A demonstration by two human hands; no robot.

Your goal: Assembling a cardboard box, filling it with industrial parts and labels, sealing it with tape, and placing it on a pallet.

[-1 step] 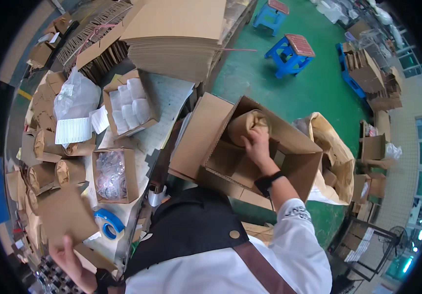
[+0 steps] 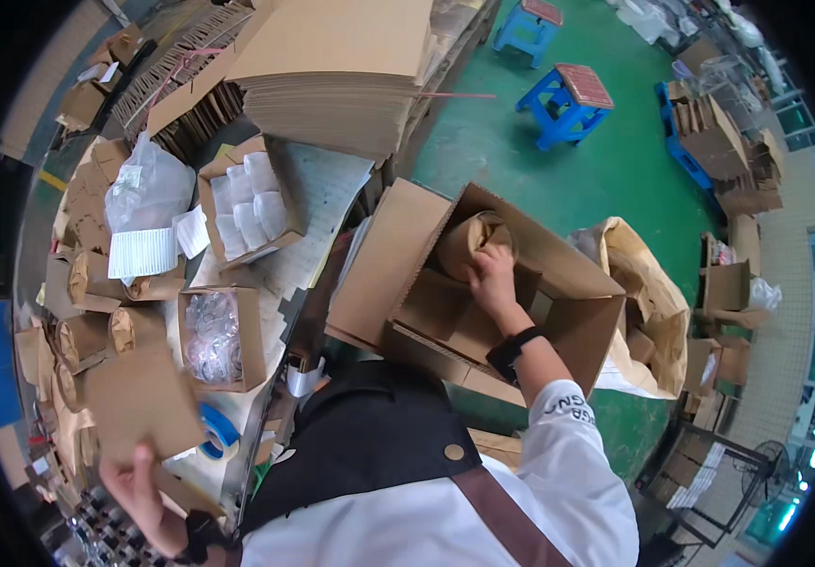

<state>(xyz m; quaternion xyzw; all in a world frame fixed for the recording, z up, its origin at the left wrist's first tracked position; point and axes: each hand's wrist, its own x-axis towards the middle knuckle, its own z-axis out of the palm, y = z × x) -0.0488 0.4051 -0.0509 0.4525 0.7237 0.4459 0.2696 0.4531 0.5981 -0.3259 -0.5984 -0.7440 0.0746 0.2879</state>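
Observation:
My left hand [image 2: 143,487] holds a flat square piece of cardboard [image 2: 147,402] at its lower edge, thumb on top, over the left table. That piece partly hides a blue tape dispenser [image 2: 218,435]. My right hand [image 2: 494,279] reaches into an open cardboard box [image 2: 573,255] in front of me. Its fingers are closed on the crumpled top of a brown paper-wrapped cylinder [image 2: 458,248], which stands in the far left part of the box. Cardboard dividers [image 2: 476,331] show lower in the box. The fingertips are partly hidden.
Left of the box, the table carries a carton of white wrapped pieces [image 2: 249,203], a carton of clear plastic items [image 2: 214,340] and several paper-wrapped cylinders [image 2: 86,340]. Stacked cardboard sheets [image 2: 327,104] stand beyond. A large paper sack [image 2: 649,283] is right; blue stools [image 2: 563,109] stand farther off.
My left hand has brought the cardboard piece slightly to the right, over part of the tape dispenser. My right hand stays on the paper-wrapped cylinder, nearly unmoved.

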